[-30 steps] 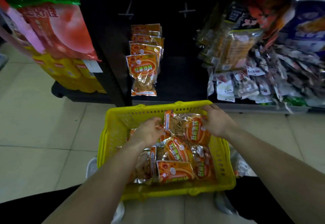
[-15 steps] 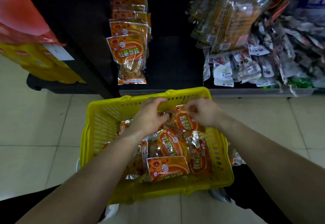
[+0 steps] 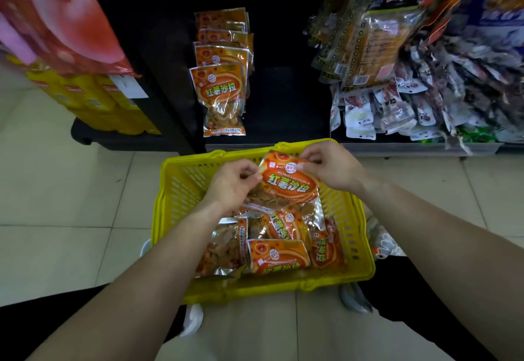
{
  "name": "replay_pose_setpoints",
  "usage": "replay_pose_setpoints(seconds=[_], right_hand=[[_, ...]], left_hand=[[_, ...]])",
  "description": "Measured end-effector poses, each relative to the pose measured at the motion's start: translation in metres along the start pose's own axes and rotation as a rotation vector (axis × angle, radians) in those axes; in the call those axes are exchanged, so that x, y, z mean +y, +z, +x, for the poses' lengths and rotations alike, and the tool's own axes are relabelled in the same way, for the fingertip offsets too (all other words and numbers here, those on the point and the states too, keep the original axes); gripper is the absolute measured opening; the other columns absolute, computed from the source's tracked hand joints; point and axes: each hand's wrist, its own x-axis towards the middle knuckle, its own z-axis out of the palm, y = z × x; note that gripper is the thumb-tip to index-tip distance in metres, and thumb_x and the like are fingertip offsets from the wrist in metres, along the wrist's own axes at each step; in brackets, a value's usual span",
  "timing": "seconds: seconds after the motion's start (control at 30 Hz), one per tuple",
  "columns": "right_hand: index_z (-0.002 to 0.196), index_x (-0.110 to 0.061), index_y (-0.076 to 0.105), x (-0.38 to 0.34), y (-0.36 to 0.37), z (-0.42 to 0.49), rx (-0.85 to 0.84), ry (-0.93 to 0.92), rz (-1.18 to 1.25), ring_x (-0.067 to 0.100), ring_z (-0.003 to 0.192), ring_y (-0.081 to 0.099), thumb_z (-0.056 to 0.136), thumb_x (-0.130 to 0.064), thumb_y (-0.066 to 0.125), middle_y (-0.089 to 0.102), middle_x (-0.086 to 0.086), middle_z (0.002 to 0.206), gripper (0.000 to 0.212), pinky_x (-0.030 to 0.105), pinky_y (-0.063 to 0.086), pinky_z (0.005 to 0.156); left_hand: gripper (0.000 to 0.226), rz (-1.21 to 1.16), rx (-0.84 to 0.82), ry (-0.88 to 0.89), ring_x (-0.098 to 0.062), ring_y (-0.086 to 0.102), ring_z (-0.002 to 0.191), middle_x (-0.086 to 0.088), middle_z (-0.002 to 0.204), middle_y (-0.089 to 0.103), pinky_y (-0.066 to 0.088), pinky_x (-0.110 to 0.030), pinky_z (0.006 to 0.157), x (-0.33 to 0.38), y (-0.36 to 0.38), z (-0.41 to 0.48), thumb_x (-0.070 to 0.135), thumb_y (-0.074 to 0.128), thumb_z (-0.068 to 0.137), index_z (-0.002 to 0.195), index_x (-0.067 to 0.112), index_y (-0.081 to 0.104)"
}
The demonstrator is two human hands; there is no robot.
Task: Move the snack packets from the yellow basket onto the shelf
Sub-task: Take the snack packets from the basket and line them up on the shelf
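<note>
Both the left hand [image 3: 232,182] and right hand [image 3: 331,166] have their grip pinched on one orange snack packet [image 3: 287,183], lifted above the yellow basket [image 3: 181,187] of packets, before the shelf [image 3: 283,105]

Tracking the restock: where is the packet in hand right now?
Head view, centre: the held packet is above the far end of the yellow basket, pinched between left hand and right hand, below the shelved stack of matching packets.

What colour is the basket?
Yellow; the basket shows best in the head view.
</note>
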Motion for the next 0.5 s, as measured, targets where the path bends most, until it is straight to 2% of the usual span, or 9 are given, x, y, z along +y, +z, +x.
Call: replay_pose_setpoints(seconds=[0.07,0.13,0.23,0.3,0.37,0.43,0.5], right_hand=[[0.082,-0.031,0.068,-0.006,-0.003,-0.002,0.069,-0.013,-0.011,0.002,0.075,0.070,0.089,-0.034,0.072,0.072,-0.012,0.082,0.009,0.018,0.056,0.058],[0.083,-0.033,0.066,-0.013,-0.008,-0.003,0.124,-0.046,-0.077,0.004,0.077,0.069,0.090,-0.038,0.069,0.071,-0.010,0.087,0.009,0.023,0.057,0.061],[0.087,-0.033,0.065,-0.022,-0.018,-0.007,0.159,-0.080,-0.238,0.012,0.084,0.066,0.093,-0.042,0.063,0.070,-0.006,0.091,0.011,0.035,0.056,0.071],[0.086,-0.032,0.065,-0.025,-0.021,-0.013,0.155,-0.081,-0.342,0.016,0.082,0.065,0.093,-0.044,0.061,0.069,-0.006,0.087,0.014,0.037,0.054,0.070],[0.084,-0.032,0.064,-0.025,-0.024,-0.019,0.156,-0.069,-0.397,0.016,0.078,0.064,0.093,-0.046,0.061,0.067,-0.010,0.080,0.017,0.034,0.051,0.066],[0.083,-0.032,0.064,-0.024,-0.026,-0.026,0.159,-0.066,-0.412,0.015,0.077,0.063,0.092,-0.047,0.062,0.064,-0.014,0.076,0.018,0.032,0.049,0.063],[0.084,-0.031,0.065,-0.024,-0.029,-0.034,0.151,-0.061,-0.408,0.016,0.078,0.064,0.092,-0.046,0.062,0.065,-0.012,0.077,0.017,0.035,0.052,0.066]], left_hand=[[0.014,0.006,0.027,-0.061,-0.013,0.067,0.089,0.004,0.104,0.070,0.053,-0.021,0.072,-0.006,-0.005,-0.005,0.025,0.073,0.090,0.101,0.024,0.065],[0.028,0.108,-0.011,-0.156,-0.009,0.063,0.092,0.009,0.106,0.065,0.050,-0.024,0.075,-0.014,-0.010,-0.014,0.036,0.073,0.088,0.110,0.025,0.059],[0.032,0.264,-0.256,-0.253,-0.010,0.061,0.097,0.011,0.103,0.063,0.048,-0.027,0.076,-0.025,-0.006,-0.039,0.050,0.068,0.087,0.106,0.026,0.061],[0.030,0.332,-0.382,-0.305,-0.009,0.058,0.094,0.012,0.100,0.059,0.045,-0.027,0.071,-0.029,0.004,-0.054,0.054,0.068,0.086,0.100,0.029,0.061],[0.030,0.387,-0.407,-0.332,-0.007,0.055,0.089,0.013,0.097,0.054,0.042,-0.026,0.066,-0.031,0.012,-0.065,0.050,0.073,0.084,0.101,0.029,0.060],[0.037,0.406,-0.398,-0.341,-0.013,0.058,0.095,0.008,0.104,0.056,0.047,-0.029,0.072,-0.034,0.019,-0.072,0.041,0.078,0.083,0.111,0.024,0.062],[0.033,0.385,-0.371,-0.319,-0.016,0.063,0.098,0.003,0.109,0.064,0.053,-0.030,0.080,-0.035,0.022,-0.076,0.031,0.080,0.082,0.111,0.024,0.066]])
